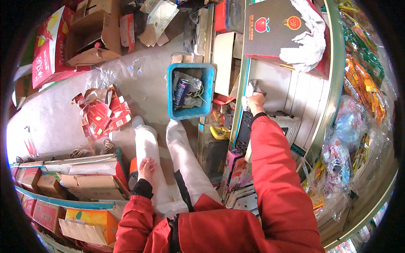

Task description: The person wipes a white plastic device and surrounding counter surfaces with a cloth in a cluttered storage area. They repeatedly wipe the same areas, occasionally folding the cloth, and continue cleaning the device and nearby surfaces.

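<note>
On the right, my right hand (255,100) is closed on a crumpled grey-white cloth (252,88) at the front edge of a white metal shelf (272,83). Black and grey plastic cases (281,121) lie on that shelf, partly under my right forearm. My left hand (147,167) hangs over my left thigh with its fingers curled; whether it holds anything small is unclear. A blue plastic bin (171,91) stands on the floor in front of my feet, with a blue can (181,92) and crumpled plastic inside.
A dark gift carton (269,31) with a white cloth (308,47) over it sits on the shelf. Flattened red cardboard (101,115) lies on the floor at left. An open cardboard box (95,31) stands at upper left. Shelves with cartons (91,186) are at lower left, plastic-wrapped goods (345,126) at right.
</note>
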`<state>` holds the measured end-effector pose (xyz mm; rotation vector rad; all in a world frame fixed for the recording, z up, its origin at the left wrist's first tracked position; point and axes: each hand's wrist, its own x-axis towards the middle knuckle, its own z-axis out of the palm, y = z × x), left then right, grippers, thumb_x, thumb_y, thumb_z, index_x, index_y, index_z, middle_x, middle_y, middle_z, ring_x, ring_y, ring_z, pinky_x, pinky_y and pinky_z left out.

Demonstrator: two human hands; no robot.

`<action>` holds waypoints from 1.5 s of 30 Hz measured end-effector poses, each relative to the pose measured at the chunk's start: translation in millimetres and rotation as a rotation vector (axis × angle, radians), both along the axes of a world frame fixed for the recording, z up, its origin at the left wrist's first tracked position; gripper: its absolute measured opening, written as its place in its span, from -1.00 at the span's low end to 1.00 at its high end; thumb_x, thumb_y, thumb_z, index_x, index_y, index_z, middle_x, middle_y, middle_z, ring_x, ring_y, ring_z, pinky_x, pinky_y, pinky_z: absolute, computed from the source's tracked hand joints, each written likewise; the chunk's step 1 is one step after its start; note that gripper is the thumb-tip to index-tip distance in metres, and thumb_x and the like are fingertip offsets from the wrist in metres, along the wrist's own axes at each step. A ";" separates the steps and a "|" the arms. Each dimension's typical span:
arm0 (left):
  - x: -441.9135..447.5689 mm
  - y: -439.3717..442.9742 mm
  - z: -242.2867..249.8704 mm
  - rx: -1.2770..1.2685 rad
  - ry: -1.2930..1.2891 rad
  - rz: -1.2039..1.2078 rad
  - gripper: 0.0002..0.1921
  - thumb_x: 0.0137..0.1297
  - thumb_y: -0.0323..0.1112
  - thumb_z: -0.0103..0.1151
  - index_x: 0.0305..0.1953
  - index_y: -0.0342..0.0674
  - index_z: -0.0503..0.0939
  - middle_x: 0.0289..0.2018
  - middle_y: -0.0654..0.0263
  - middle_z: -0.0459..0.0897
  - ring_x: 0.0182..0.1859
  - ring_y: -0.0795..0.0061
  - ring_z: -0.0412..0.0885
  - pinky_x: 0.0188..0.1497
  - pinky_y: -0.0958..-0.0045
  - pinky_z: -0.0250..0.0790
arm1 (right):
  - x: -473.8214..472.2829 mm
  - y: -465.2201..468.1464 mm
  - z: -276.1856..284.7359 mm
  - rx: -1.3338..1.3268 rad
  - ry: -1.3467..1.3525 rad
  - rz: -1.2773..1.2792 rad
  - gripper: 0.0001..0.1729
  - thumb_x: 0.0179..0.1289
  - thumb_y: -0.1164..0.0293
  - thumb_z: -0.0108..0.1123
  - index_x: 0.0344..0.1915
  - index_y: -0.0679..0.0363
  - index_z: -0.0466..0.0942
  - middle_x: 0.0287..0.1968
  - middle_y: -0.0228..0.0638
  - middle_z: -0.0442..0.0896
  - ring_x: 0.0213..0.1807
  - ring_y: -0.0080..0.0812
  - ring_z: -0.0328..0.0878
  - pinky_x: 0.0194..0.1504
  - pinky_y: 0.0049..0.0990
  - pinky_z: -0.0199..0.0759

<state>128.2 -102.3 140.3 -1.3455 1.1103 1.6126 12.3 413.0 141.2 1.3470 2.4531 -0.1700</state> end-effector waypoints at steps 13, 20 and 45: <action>-23.6 1.9 26.1 0.051 0.069 -0.033 -0.83 0.20 -0.33 0.02 -0.19 -0.20 0.41 -0.34 0.32 0.49 -0.37 0.50 0.48 -0.31 0.50 0.39 | -16.7 -189.6 13.4 -1.021 0.781 -0.653 -0.91 -0.17 0.67 0.10 -0.56 0.31 0.42 -0.58 -0.31 0.50 -0.60 -0.46 0.48 -0.60 -0.50 0.42; -39.9 -3.0 50.2 0.097 0.072 -0.020 -0.85 0.18 -0.39 0.04 -0.21 -0.14 0.41 -0.32 0.35 0.49 -0.34 0.49 0.49 -0.24 0.48 0.37 | -22.1 -309.1 23.9 -1.356 0.654 -0.577 -0.82 -0.05 0.65 0.02 -0.36 0.34 0.49 -0.44 -0.29 0.56 -0.52 -0.47 0.52 -0.47 -0.51 0.47; -112.7 40.7 135.5 -0.427 1.142 -0.756 -0.87 -0.06 -0.37 0.25 -0.42 -0.13 0.53 -0.32 0.28 0.41 -0.14 0.34 0.38 -0.04 0.34 0.22 | 21.9 -282.5 120.8 -0.985 0.612 0.089 -0.78 -0.07 0.63 0.04 -0.32 0.34 0.50 -0.46 -0.35 0.57 -0.47 -0.60 0.46 -0.45 -0.56 0.37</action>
